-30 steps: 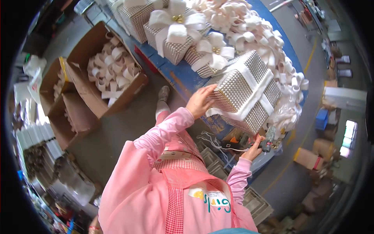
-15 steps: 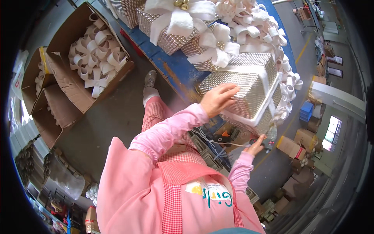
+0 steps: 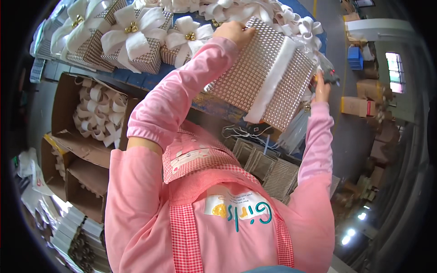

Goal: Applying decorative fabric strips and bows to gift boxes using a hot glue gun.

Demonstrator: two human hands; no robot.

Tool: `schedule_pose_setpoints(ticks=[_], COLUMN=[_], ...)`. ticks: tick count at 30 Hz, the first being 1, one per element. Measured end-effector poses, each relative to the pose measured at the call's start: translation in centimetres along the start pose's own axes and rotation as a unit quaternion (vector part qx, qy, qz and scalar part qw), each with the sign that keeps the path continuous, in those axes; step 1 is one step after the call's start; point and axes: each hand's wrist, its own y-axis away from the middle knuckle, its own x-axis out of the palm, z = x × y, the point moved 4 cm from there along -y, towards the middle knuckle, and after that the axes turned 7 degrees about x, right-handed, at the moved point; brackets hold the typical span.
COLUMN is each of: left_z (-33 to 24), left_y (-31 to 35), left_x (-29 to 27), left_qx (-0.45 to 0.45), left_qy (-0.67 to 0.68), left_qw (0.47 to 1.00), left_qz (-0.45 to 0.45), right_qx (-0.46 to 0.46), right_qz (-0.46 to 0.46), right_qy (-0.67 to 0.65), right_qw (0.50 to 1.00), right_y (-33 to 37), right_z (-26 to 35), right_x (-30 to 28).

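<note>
A silver, bead-textured gift box [image 3: 246, 68] with a white fuzzy ribbon band [image 3: 272, 77] stands tilted at the near edge of the blue table. My left hand [image 3: 233, 34] grips its upper left edge, fingers bent over the rim. Beside the box's right edge, my right hand [image 3: 322, 87] is closed round a dark hand tool [image 3: 328, 76] with a small red spot; its exact kind is blurred. To the left sit similar boxes topped with white fabric bows, among them one bow [image 3: 132, 31] with gold bells at its centre.
A heap of white looped bows [image 3: 311, 31] lies along the table's far right side. At left, an open carton [image 3: 67, 104] holds more loops. White cables [image 3: 243, 133] and ribbed silver panels [image 3: 273, 175] are below the table edge. Cartons [image 3: 356, 107] stand at right.
The box has been turned, showing a face with one band. My left hand has gone from its front to its upper edge. My right hand has risen to its right side.
</note>
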Motion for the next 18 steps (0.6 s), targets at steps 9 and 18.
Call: schedule_pose_setpoints(ticks=[9,18], left_z=[6.8,-1.0], left_y=[-1.0,3.7], left_x=[2.3,0.2], left_qx=[-0.094,0.253], left_qy=[-0.069,-0.094], left_qw=[0.99,0.957], left_qz=[0.082,-0.106], right_qx=[0.019,0.093], right_qz=[0.004,0.089], right_qy=[0.184,-0.106], right_qw=[0.983,0.986], right_y=[-3.0,-2.4], right_z=[-5.8,-9.4], right_x=[5.1,0.6])
